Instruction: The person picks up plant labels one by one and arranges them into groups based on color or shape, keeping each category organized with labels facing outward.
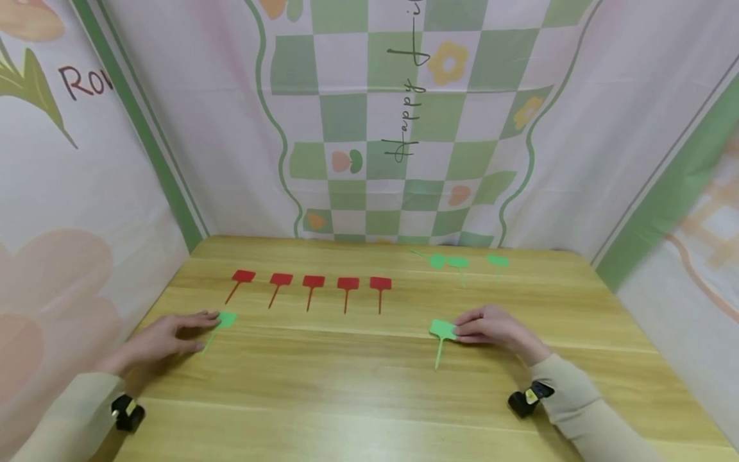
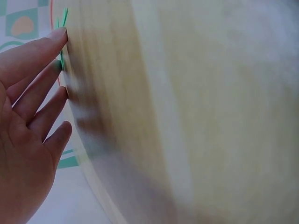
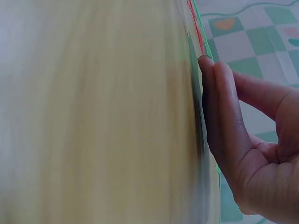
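In the head view my left hand (image 1: 167,337) lies at the table's left side, its fingertips resting on the head of a green T-shaped plant label (image 1: 228,319). The thumb is beside that label's thin stem. In the left wrist view the fingers (image 2: 44,112) are spread and fairly straight. Over at the right, my right hand (image 1: 487,325) pinches the edge of another green plant label (image 1: 442,329) between thumb and fingers, its stem pointing toward me. The right wrist view shows the fingertips (image 3: 223,72) together on the green label, seen edge-on.
Several red plant labels (image 1: 314,282) lie in a row across the wooden table (image 1: 323,410), stems toward me. Three more green labels (image 1: 458,262) are at the back right. A patterned cloth (image 1: 392,115) hangs behind the table, with more cloth at both sides.
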